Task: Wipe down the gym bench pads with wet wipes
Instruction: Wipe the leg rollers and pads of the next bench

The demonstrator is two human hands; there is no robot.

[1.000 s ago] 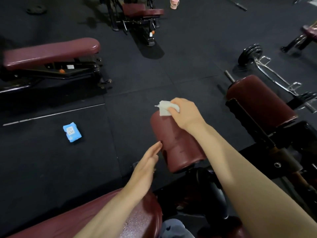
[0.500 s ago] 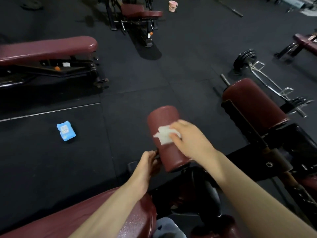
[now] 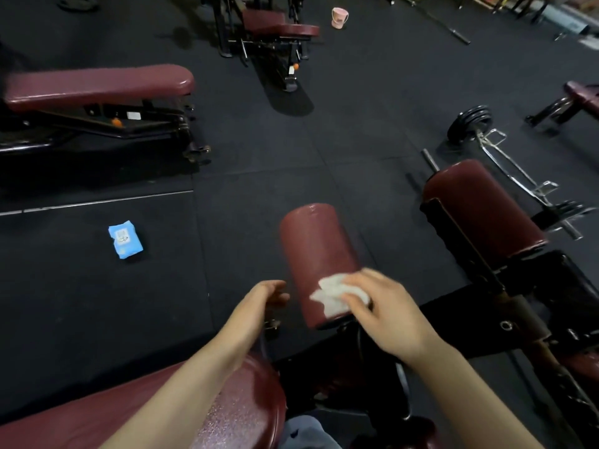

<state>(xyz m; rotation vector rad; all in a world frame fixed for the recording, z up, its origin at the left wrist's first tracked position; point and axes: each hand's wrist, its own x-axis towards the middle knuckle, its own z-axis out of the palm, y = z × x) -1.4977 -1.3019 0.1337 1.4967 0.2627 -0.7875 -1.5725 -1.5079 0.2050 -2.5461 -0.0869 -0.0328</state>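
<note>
Right hand [image 3: 389, 314] has its fingers curled down over a crumpled white wet wipe [image 3: 334, 294], pressing it onto the near end of the maroon roller pad [image 3: 316, 251]. Left hand [image 3: 264, 296] sits just beside the pad's left side, fingers loosely curled with nothing in them; can't tell if it touches the pad. Under the left forearm is the bench's main seat pad [image 3: 246, 409], shiny and speckled. A second, fatter roller pad [image 3: 479, 205] sits off to the right on a black frame. The blue wipes pack [image 3: 124, 239] lies on the black rubber floor [image 3: 356, 124], well apart to the left. Further out: another maroon flat bench [image 3: 97, 85], a barbell with plates [image 3: 470, 123], and a pink bucket [image 3: 338, 17] way back.
</note>
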